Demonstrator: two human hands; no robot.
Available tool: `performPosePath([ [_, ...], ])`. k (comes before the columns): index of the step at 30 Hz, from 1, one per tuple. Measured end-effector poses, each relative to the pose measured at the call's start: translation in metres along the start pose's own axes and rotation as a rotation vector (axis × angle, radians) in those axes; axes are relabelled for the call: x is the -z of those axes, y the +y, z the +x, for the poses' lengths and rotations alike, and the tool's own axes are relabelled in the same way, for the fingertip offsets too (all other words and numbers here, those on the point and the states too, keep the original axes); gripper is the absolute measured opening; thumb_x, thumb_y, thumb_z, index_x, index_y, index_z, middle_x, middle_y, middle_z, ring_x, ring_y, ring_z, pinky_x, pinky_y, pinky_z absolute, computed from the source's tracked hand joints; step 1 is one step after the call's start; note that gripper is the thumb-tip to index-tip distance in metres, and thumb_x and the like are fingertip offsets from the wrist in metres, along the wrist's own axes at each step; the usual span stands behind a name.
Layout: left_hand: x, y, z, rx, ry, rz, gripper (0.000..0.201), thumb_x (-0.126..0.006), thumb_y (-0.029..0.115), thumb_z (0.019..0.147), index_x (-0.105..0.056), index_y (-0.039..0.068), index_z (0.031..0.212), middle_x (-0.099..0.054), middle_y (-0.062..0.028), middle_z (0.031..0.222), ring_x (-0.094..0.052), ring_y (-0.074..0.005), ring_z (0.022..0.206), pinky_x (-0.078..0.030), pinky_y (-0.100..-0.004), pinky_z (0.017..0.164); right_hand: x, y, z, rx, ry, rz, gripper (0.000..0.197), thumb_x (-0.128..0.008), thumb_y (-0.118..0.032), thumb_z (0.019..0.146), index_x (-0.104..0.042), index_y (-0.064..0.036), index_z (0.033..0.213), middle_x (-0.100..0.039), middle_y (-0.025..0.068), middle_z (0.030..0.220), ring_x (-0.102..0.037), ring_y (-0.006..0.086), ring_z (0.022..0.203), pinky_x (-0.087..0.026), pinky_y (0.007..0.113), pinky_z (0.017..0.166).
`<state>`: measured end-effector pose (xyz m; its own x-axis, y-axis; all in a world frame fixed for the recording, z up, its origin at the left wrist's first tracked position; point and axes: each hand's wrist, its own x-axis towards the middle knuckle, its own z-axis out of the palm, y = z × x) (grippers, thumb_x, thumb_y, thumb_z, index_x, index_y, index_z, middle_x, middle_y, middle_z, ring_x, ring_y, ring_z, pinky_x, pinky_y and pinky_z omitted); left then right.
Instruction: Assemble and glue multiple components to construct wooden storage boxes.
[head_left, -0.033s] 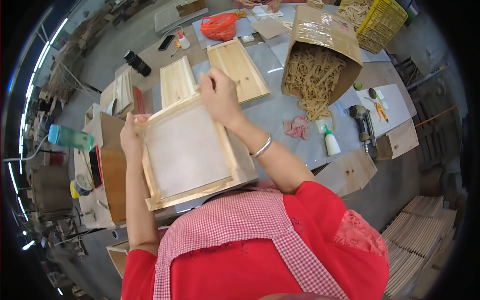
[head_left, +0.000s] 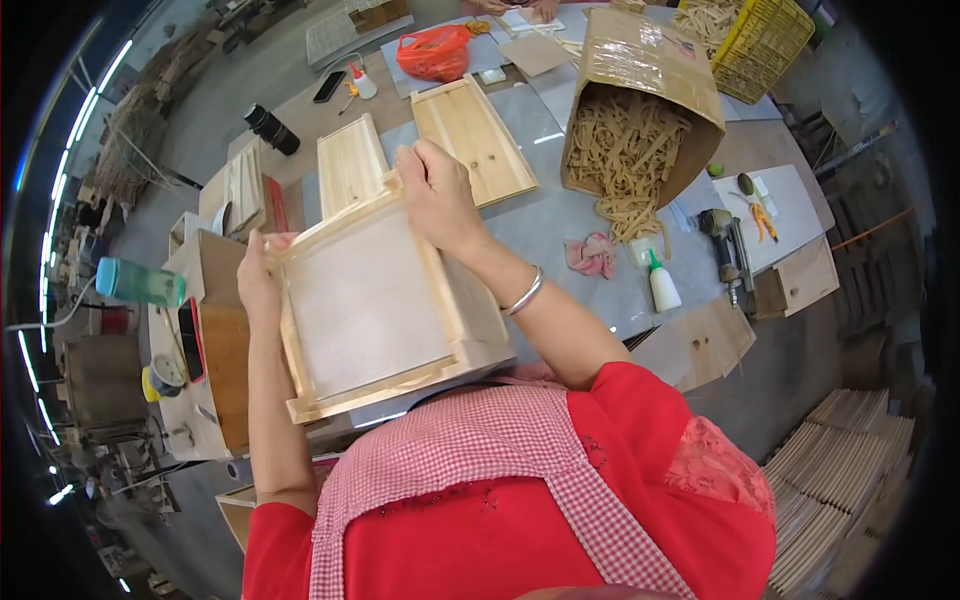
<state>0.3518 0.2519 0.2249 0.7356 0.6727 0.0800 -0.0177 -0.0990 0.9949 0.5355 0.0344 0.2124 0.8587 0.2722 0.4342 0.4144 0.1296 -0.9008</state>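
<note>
A light wooden box (head_left: 365,300) with a raised frame rim round a pale, smooth panel is tilted in front of my apron. My left hand (head_left: 262,285) grips its left edge near the far corner, its fingers partly hidden behind the rim. At the far right corner, my right hand (head_left: 440,198) is closed over the rim with thumb and fingers bent together. Whether a small piece is pinched there, I cannot make out. Just beyond the box, two flat wooden panels with edge strips lie on the table, a smaller one (head_left: 350,165) and a larger one (head_left: 475,140).
A cardboard box (head_left: 650,60) on its side spills tan strips (head_left: 630,150). Nearby are a pink cloth (head_left: 592,256), a green-tipped glue bottle (head_left: 662,285) and a nail gun (head_left: 722,240). At left stand a black flask (head_left: 272,130) and a teal bottle (head_left: 140,281).
The view has shifted very slightly. Both hands keep their hold on the wooden box, with hardly any movement.
</note>
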Motion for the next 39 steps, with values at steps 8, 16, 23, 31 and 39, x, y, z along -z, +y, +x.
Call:
performPosePath([
  [8,0.0,0.012,-0.003,0.011,0.024,0.208,0.047,-0.031,0.035,0.108,-0.052,0.004,0.079,-0.068,-0.0162,0.097,-0.06,-0.0223,0.094,-0.043,-0.0352,0.094,0.191,0.215,0.062,-0.342,0.501,-0.664,0.021,-0.058,-0.022,0.087,-0.068,-0.003,0.089,-0.068,0.0208,0.091,-0.066,0.039,0.088,-0.052,0.048,0.077],
  [16,-0.009,0.015,-0.008,0.04,0.038,0.083,0.046,-0.029,0.033,0.108,-0.05,0.005,0.079,-0.066,-0.0163,0.093,-0.059,-0.0263,0.102,-0.039,-0.0406,0.101,0.221,0.316,0.075,-0.684,0.439,-0.711,0.026,-0.062,-0.025,0.084,-0.072,-0.001,0.089,-0.068,0.0259,0.098,-0.065,0.0433,0.095,-0.051,0.049,0.084],
  [23,0.003,0.011,-0.005,0.029,-0.03,0.094,0.044,-0.029,0.035,0.108,-0.047,0.006,0.08,-0.066,-0.0175,0.1,-0.057,-0.0229,0.098,-0.041,-0.0366,0.099,0.228,0.311,-0.025,-0.606,0.395,-0.589,0.022,-0.067,-0.023,0.079,-0.072,-0.001,0.081,-0.07,0.0218,0.082,-0.068,0.0376,0.082,-0.052,0.044,0.076],
  [31,0.009,0.002,0.0,0.022,-0.025,0.069,0.044,-0.032,0.035,0.108,-0.05,0.006,0.082,-0.066,-0.0161,0.099,-0.057,-0.0219,0.096,-0.042,-0.0352,0.096,0.255,0.294,-0.054,-0.637,0.177,-0.87,0.021,-0.067,-0.024,0.081,-0.073,-0.0035,0.081,-0.069,0.0202,0.078,-0.068,0.0371,0.077,-0.053,0.043,0.072],
  [39,0.004,0.002,0.008,-0.139,-0.077,0.325,0.048,-0.032,0.036,0.108,-0.058,0.003,0.084,-0.068,-0.0125,0.099,-0.058,-0.0188,0.096,-0.04,-0.0337,0.097,0.242,0.178,0.045,-0.375,0.224,-0.611,0.027,-0.06,-0.024,0.088,-0.064,0.0026,0.087,-0.07,0.017,0.078,-0.069,0.0233,0.073,-0.049,0.035,0.068],
])
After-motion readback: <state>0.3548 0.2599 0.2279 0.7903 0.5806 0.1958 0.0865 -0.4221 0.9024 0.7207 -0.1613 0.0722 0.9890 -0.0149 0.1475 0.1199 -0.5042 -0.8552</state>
